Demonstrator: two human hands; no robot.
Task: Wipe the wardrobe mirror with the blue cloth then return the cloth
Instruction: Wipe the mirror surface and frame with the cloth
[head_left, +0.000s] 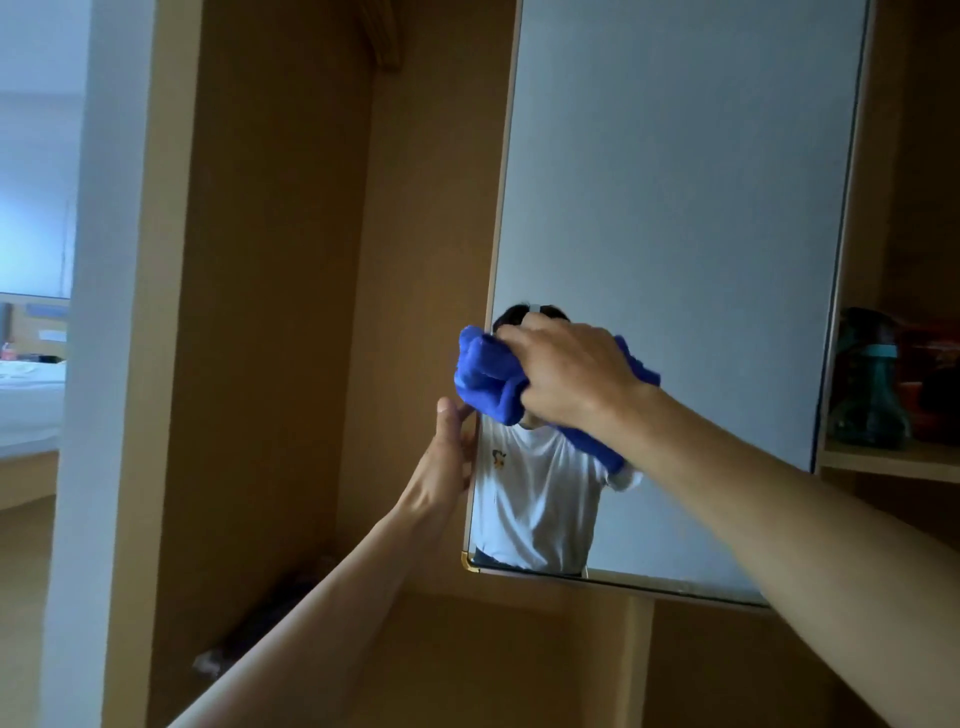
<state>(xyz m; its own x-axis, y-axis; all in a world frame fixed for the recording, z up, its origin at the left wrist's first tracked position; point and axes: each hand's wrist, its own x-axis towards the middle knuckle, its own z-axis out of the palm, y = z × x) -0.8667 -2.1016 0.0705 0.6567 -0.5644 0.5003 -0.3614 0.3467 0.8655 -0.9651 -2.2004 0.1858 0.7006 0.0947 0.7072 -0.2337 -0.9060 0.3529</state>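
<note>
Right hand (566, 374) grips the bunched blue cloth (485, 379), soft and light, against the mirror (675, 208); left hand (449, 447) clasps its edge.

Single view. Head-worn wide-angle camera faces forward at the wardrobe mirror (675, 208) from close by, frame tilted. The left forearm (332, 587) and right forearm (779, 499) extend from the bottom edge up to it. The wearer's reflection (535, 493) fills the mirror's lower left corner.
</note>
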